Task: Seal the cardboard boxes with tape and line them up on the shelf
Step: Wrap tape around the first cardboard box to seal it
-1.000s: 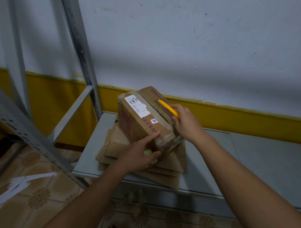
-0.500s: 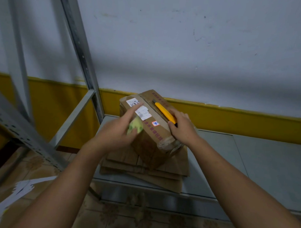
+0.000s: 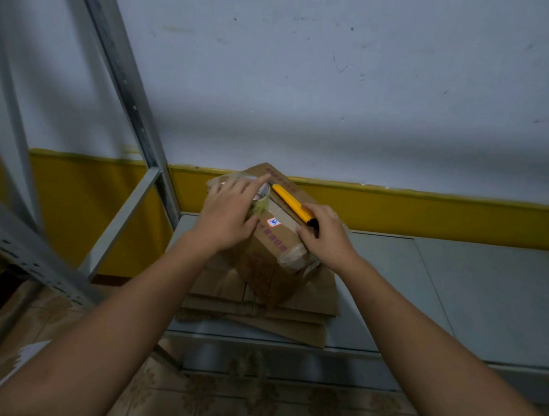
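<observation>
Cardboard box (image 3: 265, 257) sits skewed on a stack of flattened cardboard (image 3: 263, 313). The stack lies on the grey shelf (image 3: 450, 291), near its left end. Flaps look closed, and one box corner points at the wall (image 3: 333, 85).

Your left hand (image 3: 232, 215) is on the far part of the box top, gripping the tape roll (image 3: 262, 201). Thumb is on the near side of the roll, fingers over it, index finger stretched out to the far top edge. Clear tape film shows over the far-left corner of the box. Can't tell where its end is stuck.

Your right hand (image 3: 326, 240) is curled round the black end of a yellow cutter (image 3: 290, 202) and rests on the near-right edge of the box. The cutter body lies along the top, its tip just beside the tape roll. Blade not discernible.

Between your hands there's a small white sticker (image 3: 274, 221) with a blue mark on the top face. Old crumpled tape (image 3: 291, 256) covers the near end of the box, just below your right hand.

A grey steel upright (image 3: 125, 78) rises at the shelf's left rear corner. Patterned tile floor (image 3: 260, 400) is below, with a white paper scrap (image 3: 28, 355) on it at lower left.
</observation>
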The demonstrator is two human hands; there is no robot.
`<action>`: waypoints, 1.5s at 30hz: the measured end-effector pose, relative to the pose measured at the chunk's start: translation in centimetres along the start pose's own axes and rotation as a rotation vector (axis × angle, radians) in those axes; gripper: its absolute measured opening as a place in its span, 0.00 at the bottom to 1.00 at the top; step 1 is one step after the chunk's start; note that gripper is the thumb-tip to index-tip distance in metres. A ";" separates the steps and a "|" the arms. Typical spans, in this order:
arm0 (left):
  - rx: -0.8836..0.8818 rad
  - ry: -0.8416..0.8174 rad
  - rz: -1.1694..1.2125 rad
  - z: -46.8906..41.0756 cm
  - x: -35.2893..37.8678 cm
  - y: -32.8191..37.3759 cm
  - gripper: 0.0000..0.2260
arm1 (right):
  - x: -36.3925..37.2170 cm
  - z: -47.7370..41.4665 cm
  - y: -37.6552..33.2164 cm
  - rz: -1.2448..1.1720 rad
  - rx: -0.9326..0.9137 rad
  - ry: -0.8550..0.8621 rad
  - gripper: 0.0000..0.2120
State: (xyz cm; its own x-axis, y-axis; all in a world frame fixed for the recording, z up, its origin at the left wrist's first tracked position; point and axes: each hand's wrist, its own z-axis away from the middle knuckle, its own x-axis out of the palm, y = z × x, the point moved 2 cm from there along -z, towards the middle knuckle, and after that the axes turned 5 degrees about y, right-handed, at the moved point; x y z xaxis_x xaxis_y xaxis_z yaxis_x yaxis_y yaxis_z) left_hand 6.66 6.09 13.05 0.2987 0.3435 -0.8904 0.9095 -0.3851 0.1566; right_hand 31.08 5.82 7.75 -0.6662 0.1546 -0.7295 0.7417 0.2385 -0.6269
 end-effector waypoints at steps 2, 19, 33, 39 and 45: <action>0.049 0.059 0.166 1.4 -0.6 1.5 0.28 | 0.1 0.5 0.0 -0.017 -0.019 0.001 0.27; 0.465 0.045 0.384 7.9 2.4 3.1 0.05 | -0.1 0.3 -0.1 -0.007 0.027 -0.033 0.28; 0.327 0.072 0.360 10.6 3.9 2.1 0.08 | -1.0 1.1 -0.5 0.024 0.029 -0.106 0.38; 0.121 0.123 0.529 10.5 3.0 2.4 0.05 | -1.2 2.2 -1.5 0.012 0.040 -0.212 0.61; 0.231 0.052 0.638 7.9 2.6 4.4 0.08 | -1.0 2.6 -1.8 0.067 -0.017 -0.234 0.61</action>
State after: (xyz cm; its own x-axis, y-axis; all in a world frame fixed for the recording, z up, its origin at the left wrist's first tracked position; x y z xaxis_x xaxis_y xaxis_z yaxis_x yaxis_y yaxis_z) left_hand 9.15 -1.43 8.01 0.7750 0.0271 -0.6314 0.4676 -0.6968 0.5440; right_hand 30.60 2.77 8.93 -0.5784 -0.0550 -0.8139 0.7808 0.2518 -0.5718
